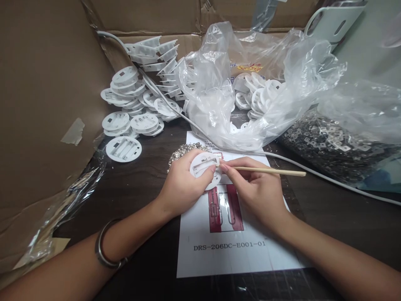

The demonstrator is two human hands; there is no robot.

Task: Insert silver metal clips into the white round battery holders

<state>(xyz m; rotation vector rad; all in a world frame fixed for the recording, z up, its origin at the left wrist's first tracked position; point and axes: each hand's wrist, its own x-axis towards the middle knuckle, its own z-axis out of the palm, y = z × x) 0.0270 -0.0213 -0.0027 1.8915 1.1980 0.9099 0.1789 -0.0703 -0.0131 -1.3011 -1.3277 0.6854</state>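
Between the thumb and fingers of my left hand [184, 177] is a round white plastic battery holder [205, 161], tilted with its slotted side up. My right hand [258, 184] pinches a thin wooden stick [266, 169], whose near end points out to the right. The stick's other end meets the holder beside my left thumb; its tip is hidden by the fingers. Just behind my left hand lies a heap of small metal contacts [188, 149]. Under both hands is a white printed sheet [200, 259] with a red drawing and the text DRS-206DC-E001-01.
Stacks of round white holders [123, 98] stand at the back left, with one single holder [123, 149] nearer. A clear plastic bag [209, 113] contains more holders. At right sits a bag of flat metal pieces [332, 138]. A white cable [282, 156] crosses the table; cardboard walls [46, 104] enclose it.
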